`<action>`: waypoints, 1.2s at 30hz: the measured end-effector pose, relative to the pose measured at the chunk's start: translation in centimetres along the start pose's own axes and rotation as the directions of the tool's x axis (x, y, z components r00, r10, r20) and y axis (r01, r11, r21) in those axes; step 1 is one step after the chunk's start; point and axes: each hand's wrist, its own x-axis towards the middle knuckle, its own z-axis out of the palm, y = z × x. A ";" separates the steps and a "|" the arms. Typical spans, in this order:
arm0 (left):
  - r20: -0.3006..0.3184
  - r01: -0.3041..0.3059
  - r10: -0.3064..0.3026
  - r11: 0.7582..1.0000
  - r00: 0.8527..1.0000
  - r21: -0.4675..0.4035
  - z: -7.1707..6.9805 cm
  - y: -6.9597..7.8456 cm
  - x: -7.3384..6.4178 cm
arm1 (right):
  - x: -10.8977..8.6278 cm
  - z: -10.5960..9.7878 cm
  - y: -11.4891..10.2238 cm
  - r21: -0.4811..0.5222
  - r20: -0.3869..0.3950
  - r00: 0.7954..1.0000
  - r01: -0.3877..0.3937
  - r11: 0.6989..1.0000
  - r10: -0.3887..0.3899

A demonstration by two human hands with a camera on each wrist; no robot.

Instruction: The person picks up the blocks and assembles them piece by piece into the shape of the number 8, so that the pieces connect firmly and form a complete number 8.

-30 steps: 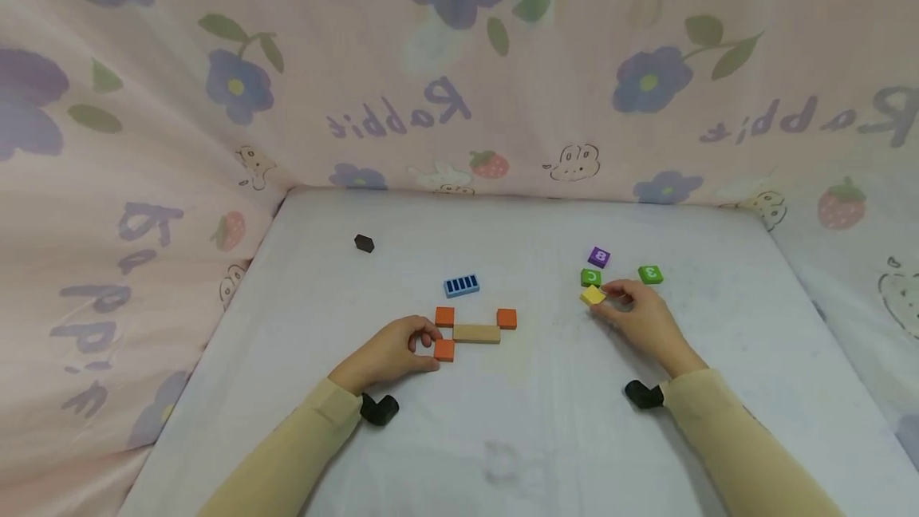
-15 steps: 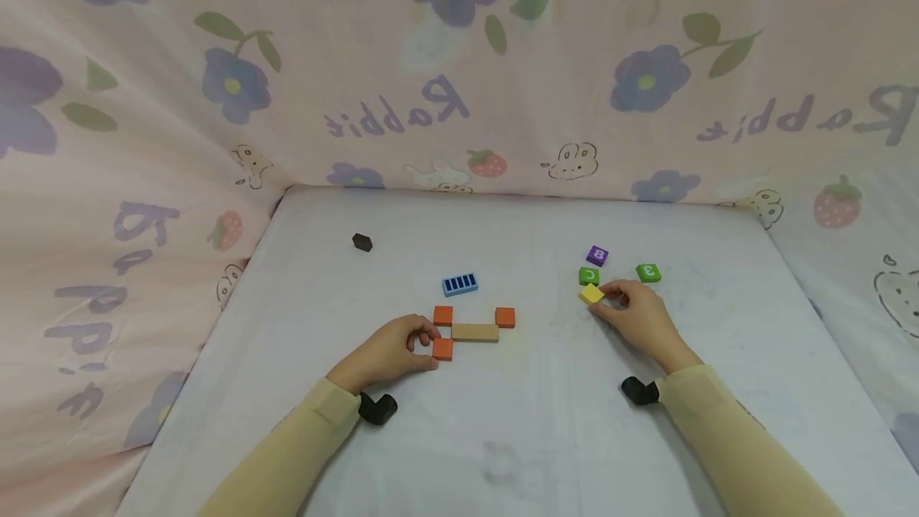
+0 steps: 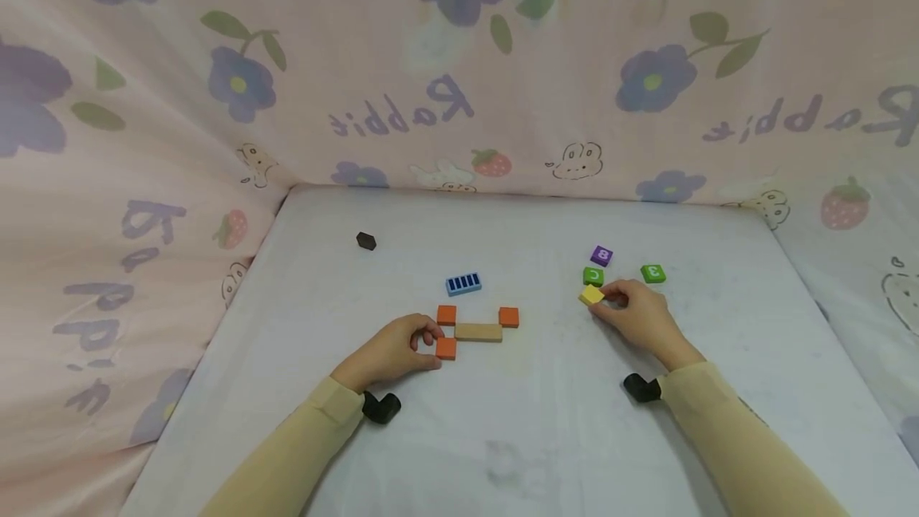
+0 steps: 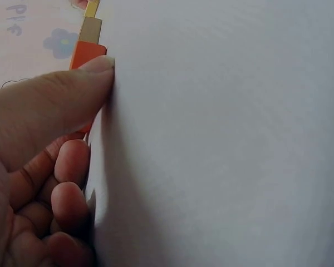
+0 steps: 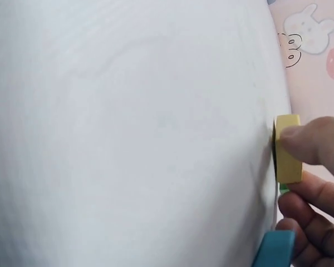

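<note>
My left hand (image 3: pixel 391 352) pinches the front orange block (image 3: pixel 446 349) at its left end, thumb on the near side in the left wrist view. Behind it lies a second orange block (image 3: pixel 447 315). A light wooden bar (image 3: pixel 479 333) runs rightward from between these two, and a third orange block (image 3: pixel 509 317) sits by its far right end. On the right, my right hand (image 3: pixel 639 321) holds a yellow block (image 3: pixel 592 295) between thumb and fingers, just in front of a green block (image 3: pixel 593 277) marked C. Fingers hide part of the yellow block.
A purple block (image 3: pixel 601 255) and another green block (image 3: pixel 652 273) lie beyond the right hand. A blue striped block (image 3: pixel 463 284) sits behind the orange ones; a dark hexagonal piece (image 3: pixel 366 241) lies at back left. The right wrist view shows a teal block (image 5: pixel 275 250). Patterned cloth walls surround the white table (image 3: pixel 531 437).
The yellow block and right hand have shifted very slightly left relative to the green C block. The left hand and the orange blocks stay in place; the head view has swayed a little.
</note>
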 end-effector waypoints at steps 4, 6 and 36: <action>0.001 -0.003 0.003 1.000 1.000 0.005 0.0 -0.1 0.0 | -0.1 0.2 -0.5 0.001 0.009 1.000 0.012 1.000 -0.012; 0.001 0.000 0.000 1.000 1.000 0.004 -0.1 0.0 0.0 | -0.2 0.3 -1.1 0.007 0.015 1.000 0.026 1.000 -0.026; -0.017 -0.005 0.005 1.000 1.000 -0.009 -0.1 0.3 0.1 | -2.3 5.8 -7.4 0.229 0.340 0.878 0.271 0.935 -0.338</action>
